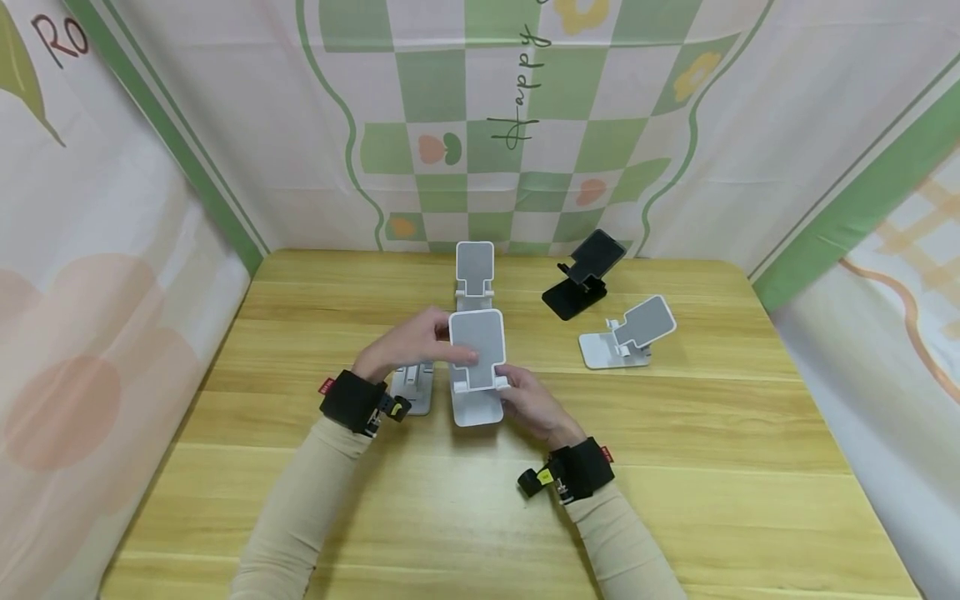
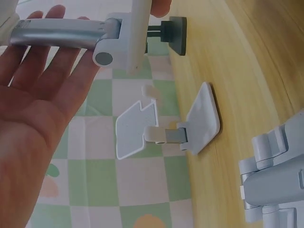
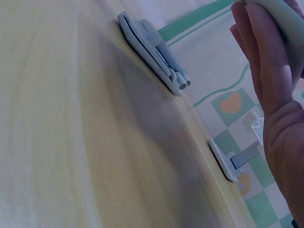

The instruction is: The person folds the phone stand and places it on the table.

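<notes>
The left hand [image 1: 407, 340] and right hand [image 1: 534, 406] are pinching the white phone stand [image 1: 487, 340] between their fingers, from opposite sides.

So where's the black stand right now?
In the head view, the black stand is near the back edge of the table, right of centre, just behind and left of the rightmost white stand.

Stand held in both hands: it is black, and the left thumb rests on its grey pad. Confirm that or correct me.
Wrong colour: the stand is white, as the head view shows. The left thumb does rest on its grey pad.
</notes>
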A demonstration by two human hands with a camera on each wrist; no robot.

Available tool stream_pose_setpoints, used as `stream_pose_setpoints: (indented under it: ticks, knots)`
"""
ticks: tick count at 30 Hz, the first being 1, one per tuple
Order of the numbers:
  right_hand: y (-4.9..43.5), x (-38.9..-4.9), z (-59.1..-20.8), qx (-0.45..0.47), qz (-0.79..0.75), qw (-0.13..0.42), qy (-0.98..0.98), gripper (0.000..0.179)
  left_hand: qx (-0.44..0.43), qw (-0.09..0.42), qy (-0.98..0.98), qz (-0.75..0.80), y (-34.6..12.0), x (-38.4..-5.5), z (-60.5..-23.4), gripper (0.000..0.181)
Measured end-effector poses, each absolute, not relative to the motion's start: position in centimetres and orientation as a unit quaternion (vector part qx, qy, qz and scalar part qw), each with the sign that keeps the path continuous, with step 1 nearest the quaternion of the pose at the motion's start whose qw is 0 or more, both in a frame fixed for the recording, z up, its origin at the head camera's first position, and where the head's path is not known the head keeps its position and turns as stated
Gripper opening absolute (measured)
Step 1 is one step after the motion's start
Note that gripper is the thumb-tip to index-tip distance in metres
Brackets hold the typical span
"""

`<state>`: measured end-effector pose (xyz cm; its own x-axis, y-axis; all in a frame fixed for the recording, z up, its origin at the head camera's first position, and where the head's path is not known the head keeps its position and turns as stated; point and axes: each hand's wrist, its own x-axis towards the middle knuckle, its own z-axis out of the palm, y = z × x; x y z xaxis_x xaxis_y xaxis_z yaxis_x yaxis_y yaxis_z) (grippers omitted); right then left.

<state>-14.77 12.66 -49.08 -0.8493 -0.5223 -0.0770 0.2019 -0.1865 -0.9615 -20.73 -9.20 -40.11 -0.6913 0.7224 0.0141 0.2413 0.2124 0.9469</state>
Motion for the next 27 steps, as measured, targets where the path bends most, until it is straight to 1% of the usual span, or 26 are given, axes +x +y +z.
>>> stream_pose_setpoints:
  ticks: [7, 12, 16, 19, 27]
  knots:
    - [12.5, -15.0, -49.4, -0.122, -0.767, 0.219, 0.591, 0.045, 0.286, 0.196, 0.759, 0.552, -9.0, -20.3, -40.6, 0.051]
    - [12.5, -15.1, -49.4, -0.095, -0.778, 0.217, 0.583, 0.047, 0.289, 0.156, 0.748, 0.576, -8.7, -19.8, -41.2, 0.061]
    - [12.5, -15.1, -49.4, -0.092, -0.779, 0.215, 0.582, 0.047, 0.285, 0.143, 0.742, 0.589, -8.4, -19.4, -41.6, 0.070]
    - [12.4, -15.2, -49.4, -0.088, -0.780, 0.214, 0.582, 0.048, 0.275, 0.140, 0.740, 0.598, -8.1, -19.1, -41.9, 0.072]
    - [12.3, -15.2, -49.2, -0.079, -0.777, 0.211, 0.587, 0.046, 0.271, 0.099, 0.738, 0.611, -7.7, -18.8, -42.6, 0.067]
